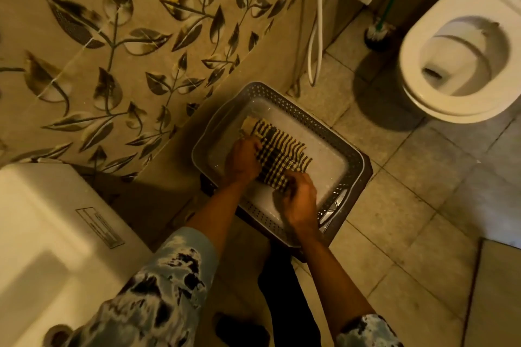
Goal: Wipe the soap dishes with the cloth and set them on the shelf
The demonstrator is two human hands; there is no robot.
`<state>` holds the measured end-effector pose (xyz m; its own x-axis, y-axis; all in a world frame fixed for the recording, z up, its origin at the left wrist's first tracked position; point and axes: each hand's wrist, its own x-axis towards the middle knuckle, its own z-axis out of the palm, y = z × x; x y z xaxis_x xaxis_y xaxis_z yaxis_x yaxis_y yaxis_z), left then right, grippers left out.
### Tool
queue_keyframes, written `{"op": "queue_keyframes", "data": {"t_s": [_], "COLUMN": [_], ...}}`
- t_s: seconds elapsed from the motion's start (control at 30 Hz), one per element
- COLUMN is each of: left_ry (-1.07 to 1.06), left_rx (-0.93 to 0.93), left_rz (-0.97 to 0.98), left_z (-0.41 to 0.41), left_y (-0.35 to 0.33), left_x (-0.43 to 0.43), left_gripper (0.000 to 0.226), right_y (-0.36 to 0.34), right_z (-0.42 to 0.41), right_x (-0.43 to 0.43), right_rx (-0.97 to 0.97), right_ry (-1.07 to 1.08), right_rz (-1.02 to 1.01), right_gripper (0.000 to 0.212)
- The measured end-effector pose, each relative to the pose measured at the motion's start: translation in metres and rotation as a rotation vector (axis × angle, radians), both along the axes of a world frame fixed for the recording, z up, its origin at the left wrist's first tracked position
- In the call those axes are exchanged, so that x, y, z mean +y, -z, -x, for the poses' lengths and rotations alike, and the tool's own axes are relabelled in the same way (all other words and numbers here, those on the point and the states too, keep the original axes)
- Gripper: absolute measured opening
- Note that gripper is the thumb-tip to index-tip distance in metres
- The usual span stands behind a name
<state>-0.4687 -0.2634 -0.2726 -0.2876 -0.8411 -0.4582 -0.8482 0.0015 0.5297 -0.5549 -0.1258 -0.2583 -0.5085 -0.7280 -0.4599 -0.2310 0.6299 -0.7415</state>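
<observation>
Lying in a tray [284, 101], the cloth [279, 155] sits above beige floor tiles [408, 205].

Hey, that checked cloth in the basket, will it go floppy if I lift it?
Probably floppy: the cloth lies flat with a wavy edge, so it should drape. Likely light: the left hand and right hand grip only its edges.

Cloth [277, 153]: black check on pale yellow, one end plain yellow; basket [324, 135]: grey, rim dotted with rows of small holes, inner floor whitish; wall tiles [84, 65]: beige with dark grey leaf sprays; floor tiles [394, 205]: mottled beige; toilet [451, 108]: white; my sleeves [169, 276]: pale blue, blotched black and white.
</observation>
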Motion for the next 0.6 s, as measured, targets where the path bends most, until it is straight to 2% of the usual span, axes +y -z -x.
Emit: {"op": "queue_keyframes", "data": {"t_s": [0.1, 0.23, 0.33, 0.47, 0.6], "left_ry": [0.112, 0.079, 0.095, 0.118, 0.110], "left_rx": [-0.081, -0.136, -0.117, -0.096, -0.105], "left_rz": [-0.070, -0.055, -0.129, -0.183, -0.165], "left_z": [-0.001, 0.002, 0.001, -0.006, -0.014], "left_y": [0.012, 0.015, 0.003, -0.025, -0.064], "left_x": [0.008, 0.011, 0.014, 0.019, 0.024], "left_gripper": [0.024, 0.036, 0.044, 0.052, 0.048], "right_y": [0.010, 0.005, -0.008, -0.036, -0.069], "right_z": [-0.002, -0.005, -0.007, -0.006, -0.005], "right_x": [0.001, -0.001, -0.002, 0.005, 0.022], "right_rx": [0.053, 0.110, 0.073, 0.070, 0.028], "right_ry": [-0.169, -0.200, -0.257, -0.259, -0.204], "right_rz": [-0.200, -0.240, -0.288, -0.233, -0.143], "right_gripper": [0.038, 0.029, 0.032, 0.036, 0.045]}}
